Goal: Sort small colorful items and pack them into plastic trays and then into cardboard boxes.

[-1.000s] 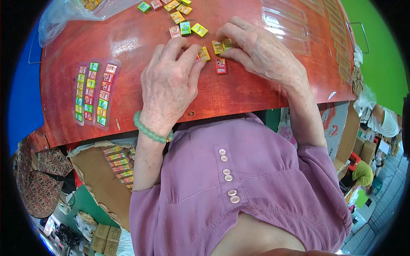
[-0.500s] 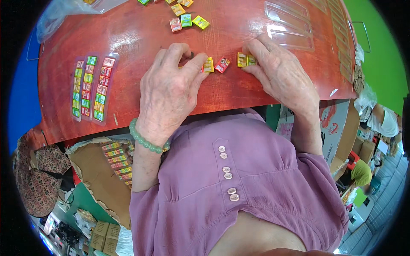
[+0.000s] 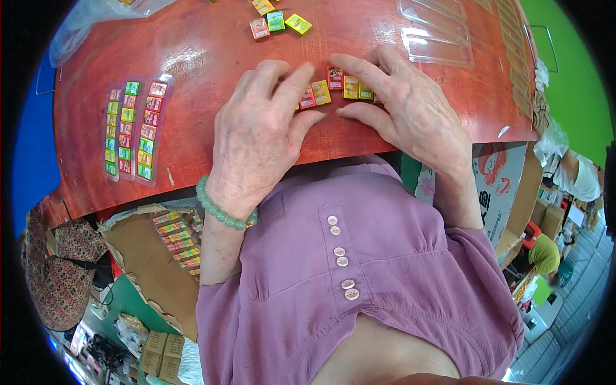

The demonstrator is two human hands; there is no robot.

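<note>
Over the red tabletop, my left hand has its thumb and forefinger apart beside a red box and a yellow box, small ones lying side by side. Facing it, my right hand also holds its thumb and forefinger spread. Between those fingers lie another small yellow box and a yellow-green box, partly covered by the hand. A single red box sits in the gap between the two groups, close to my right forefinger. Whatever lies under both palms is hidden.
Filled clear plastic strips of little boxes lie at the left. Loose boxes are scattered at the far middle. Clear trays lie far right, a plastic bag far left. An open carton stands below the table's front edge.
Both hands have opened their fingers around the boxes. The yellow box at my left hand has shifted right, with a red one now showing beside it. The single red box sits farther back.
</note>
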